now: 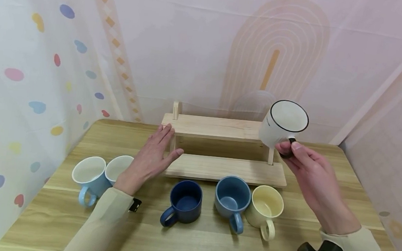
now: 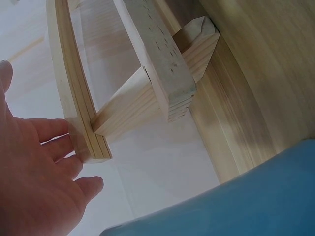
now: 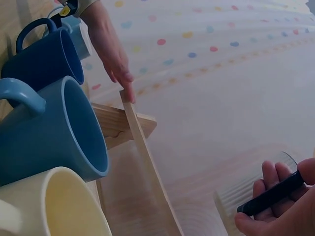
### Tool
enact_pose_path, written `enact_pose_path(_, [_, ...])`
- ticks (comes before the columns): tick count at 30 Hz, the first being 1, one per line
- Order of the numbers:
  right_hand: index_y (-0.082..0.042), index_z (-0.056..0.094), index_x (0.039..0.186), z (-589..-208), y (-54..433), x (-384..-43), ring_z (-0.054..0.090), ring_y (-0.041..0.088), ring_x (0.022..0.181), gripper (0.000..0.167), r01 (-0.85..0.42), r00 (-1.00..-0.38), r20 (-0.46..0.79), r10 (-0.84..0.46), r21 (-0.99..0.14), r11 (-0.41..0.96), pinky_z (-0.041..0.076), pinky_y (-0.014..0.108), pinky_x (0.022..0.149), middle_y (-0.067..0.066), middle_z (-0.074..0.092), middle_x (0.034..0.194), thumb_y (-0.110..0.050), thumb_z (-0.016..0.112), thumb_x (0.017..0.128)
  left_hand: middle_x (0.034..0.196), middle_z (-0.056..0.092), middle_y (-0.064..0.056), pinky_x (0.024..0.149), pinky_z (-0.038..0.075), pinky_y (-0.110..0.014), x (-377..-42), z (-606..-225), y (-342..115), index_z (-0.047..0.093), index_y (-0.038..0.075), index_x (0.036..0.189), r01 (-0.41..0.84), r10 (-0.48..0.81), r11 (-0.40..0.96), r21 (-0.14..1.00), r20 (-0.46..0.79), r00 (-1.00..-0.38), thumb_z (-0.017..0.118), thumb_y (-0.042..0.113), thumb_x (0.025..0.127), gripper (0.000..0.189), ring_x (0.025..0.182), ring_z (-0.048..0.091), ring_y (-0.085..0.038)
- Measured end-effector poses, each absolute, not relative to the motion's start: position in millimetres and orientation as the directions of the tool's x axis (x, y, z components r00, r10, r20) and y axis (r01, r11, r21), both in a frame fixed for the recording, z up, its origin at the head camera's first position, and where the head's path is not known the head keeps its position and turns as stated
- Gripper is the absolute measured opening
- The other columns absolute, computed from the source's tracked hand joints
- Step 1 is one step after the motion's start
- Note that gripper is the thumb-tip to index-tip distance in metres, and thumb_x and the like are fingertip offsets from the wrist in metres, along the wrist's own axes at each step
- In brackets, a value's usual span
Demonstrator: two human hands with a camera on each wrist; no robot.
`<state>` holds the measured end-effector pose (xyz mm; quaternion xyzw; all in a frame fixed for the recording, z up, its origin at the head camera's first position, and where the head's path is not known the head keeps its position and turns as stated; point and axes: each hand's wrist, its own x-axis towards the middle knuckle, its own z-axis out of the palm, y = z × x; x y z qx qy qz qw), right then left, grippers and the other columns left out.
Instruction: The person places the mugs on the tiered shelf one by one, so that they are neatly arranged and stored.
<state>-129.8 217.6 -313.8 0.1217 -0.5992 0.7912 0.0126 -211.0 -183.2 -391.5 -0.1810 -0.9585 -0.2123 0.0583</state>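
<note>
My right hand (image 1: 313,179) pinches the black handle (image 3: 270,194) of a white mug (image 1: 272,133) with a black rim. The mug is upright, slightly tilted, and overlaps the right end of the two-tier wooden shelf (image 1: 219,127) in the head view. On the shelf's upper board, at its left end, rest the straight fingers of my left hand (image 1: 151,155). The left wrist view shows those fingertips against the board's end (image 2: 88,147). Before the shelf stand a dark blue mug (image 1: 185,209), a mid-blue mug (image 1: 223,208) and a cream mug (image 1: 255,217).
Two light blue mugs with white insides stand on the left of the wooden table (image 1: 160,247): one in front (image 1: 95,184), the other (image 1: 118,166) partly behind my left arm. A patterned curtain (image 1: 179,50) hangs behind and to the left of the table.
</note>
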Motion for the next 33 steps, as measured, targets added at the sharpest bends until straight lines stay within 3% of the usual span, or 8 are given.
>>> enact_pose_path(14, [-0.006,0.075,0.107,-310.3,194.2,-164.4,0.066,0.015,0.113,0.019,-0.076,-0.994,0.096,-0.054,-0.951,-0.299,0.048,0.027,0.107,0.005,0.068,0.112,-0.019,0.061,0.106,0.172,0.015,-0.015,0.126,0.012,-0.056,-211.6,-392.6,-183.4,0.023,0.001,0.163,0.374,0.32,0.841,0.391,0.198,-0.927,0.042,0.063,0.105,0.087,0.159,0.004,-0.031])
enact_pose_path(24, [-0.01,0.075,0.103,-307.0,190.2,-182.1,0.062,0.013,0.116,0.02,0.008,-1.0,-0.002,-0.021,-0.961,-0.277,0.033,0.038,0.121,0.003,0.064,0.115,-0.021,0.059,0.107,0.172,0.016,-0.015,0.126,0.012,-0.056,-212.0,-392.7,-182.9,0.024,0.001,0.163,0.377,0.322,0.839,0.392,0.2,-0.925,0.043,0.063,0.105,0.087,0.159,0.005,-0.032])
enact_pose_path(33, [-0.014,0.078,0.095,-313.0,187.2,-192.9,0.067,0.01,0.108,0.024,0.043,-0.999,-0.044,-0.002,-0.964,-0.262,0.033,0.04,0.121,-0.002,0.072,0.104,-0.018,0.058,0.108,0.172,0.016,-0.015,0.126,0.013,-0.057,-212.7,-392.7,-182.8,0.024,0.001,0.163,0.383,0.326,0.836,0.393,0.206,-0.923,0.044,0.061,0.106,0.086,0.159,0.005,-0.032])
